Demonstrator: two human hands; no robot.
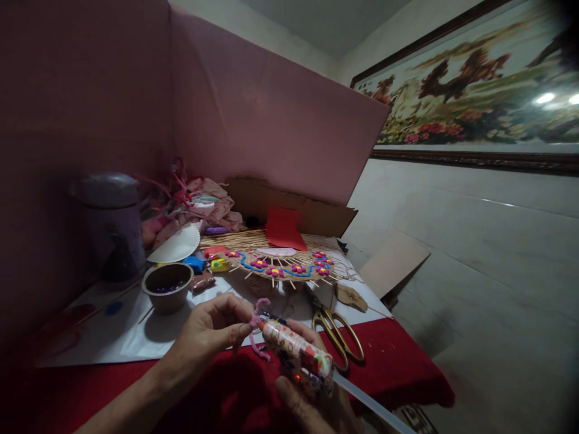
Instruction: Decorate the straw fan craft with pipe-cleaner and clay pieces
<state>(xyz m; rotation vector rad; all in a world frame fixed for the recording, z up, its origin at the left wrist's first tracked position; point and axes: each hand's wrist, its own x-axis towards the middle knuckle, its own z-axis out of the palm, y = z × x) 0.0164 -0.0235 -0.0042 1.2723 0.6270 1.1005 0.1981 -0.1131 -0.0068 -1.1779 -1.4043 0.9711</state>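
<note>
My left hand [216, 325] pinches a pink fuzzy pipe cleaner [259, 349], whose bent ends stick out above and below the fingertips. My right hand [307, 392] is wrapped round a hot glue gun [298, 354] with a floral pattern and a small red light. The gun's orange nozzle touches or nearly touches the pipe cleaner. From its back end runs a translucent glue stick [368, 402]. Just beyond both hands lies a fan-shaped piece [280, 271] decorated with pink flowers and a wavy blue line.
Gold-handled scissors [337, 337] lie right of the glue gun. A brown bowl [166, 288] of dark contents stands at the left, before a purple canister [113, 229]. Red paper [286, 228], a folded white paper plate [177, 243] and thin sticks are behind. A red cloth [389, 355] covers the table edge.
</note>
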